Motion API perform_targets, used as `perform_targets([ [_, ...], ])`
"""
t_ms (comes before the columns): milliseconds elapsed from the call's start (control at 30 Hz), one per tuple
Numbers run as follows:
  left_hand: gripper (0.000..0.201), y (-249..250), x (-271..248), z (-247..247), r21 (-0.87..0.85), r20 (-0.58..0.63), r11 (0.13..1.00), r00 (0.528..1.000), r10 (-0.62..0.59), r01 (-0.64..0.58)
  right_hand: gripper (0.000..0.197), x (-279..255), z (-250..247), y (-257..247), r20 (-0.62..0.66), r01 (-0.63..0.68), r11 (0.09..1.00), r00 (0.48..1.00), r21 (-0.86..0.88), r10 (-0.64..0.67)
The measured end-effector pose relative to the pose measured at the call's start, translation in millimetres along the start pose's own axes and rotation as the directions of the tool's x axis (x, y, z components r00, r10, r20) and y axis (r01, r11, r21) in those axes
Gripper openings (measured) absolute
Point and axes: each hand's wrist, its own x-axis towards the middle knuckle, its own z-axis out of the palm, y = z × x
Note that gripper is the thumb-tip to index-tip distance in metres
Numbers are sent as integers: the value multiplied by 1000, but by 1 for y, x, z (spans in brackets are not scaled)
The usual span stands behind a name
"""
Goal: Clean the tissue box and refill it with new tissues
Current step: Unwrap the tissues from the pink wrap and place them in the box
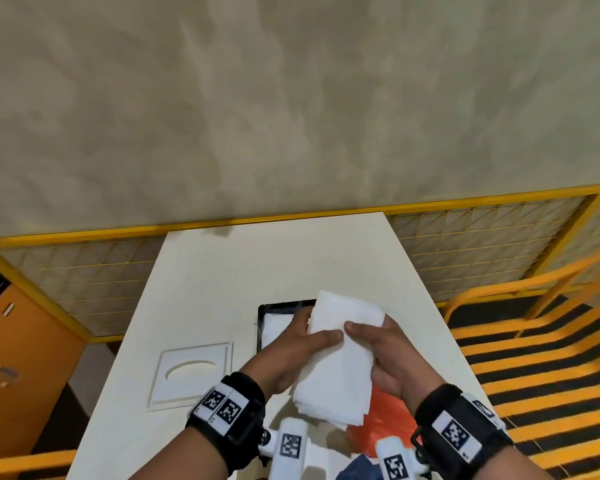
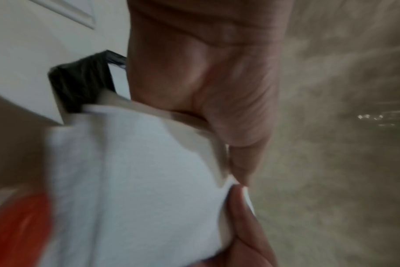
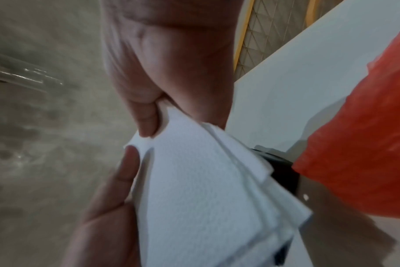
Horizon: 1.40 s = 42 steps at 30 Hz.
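Note:
Both hands hold a thick stack of white tissues [image 1: 338,358] above the white table [image 1: 222,278]. My left hand [image 1: 312,337] grips the stack's left edge, thumb on top. My right hand [image 1: 368,332] grips its right edge, thumb on top and fingers underneath. Behind the stack the open black tissue box [image 1: 261,327] stands on the table, with white tissue showing inside and its right half hidden. In the left wrist view the tissues [image 2: 130,180] cover part of the box [image 2: 80,81]. The right wrist view shows the layered stack [image 3: 206,189] pinched near its top.
The white lid [image 1: 191,372] with an oval slot lies flat to the left of the box. An orange plastic bag [image 1: 385,420] lies under the stack near the table's front, beside a dark blue item [image 1: 357,469]. Yellow mesh railing [image 1: 465,244] runs behind the table.

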Motion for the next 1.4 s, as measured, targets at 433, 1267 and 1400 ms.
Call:
perform_targets([
  [433,89,-9,-2,9,-793,-124,600,992,5,-102,45,-9,54,-11,25,480,750,849,-455,-528],
  [1267,91,8,28,-98,437,-357,898,926,123,49,33,81,-11,25,-298,-124,878,954,-463,-22],
  [1400,89,9,37,-103,672,-323,729,938,126,133,33,94,-6,31,-269,-173,572,959,-802,-87],
])
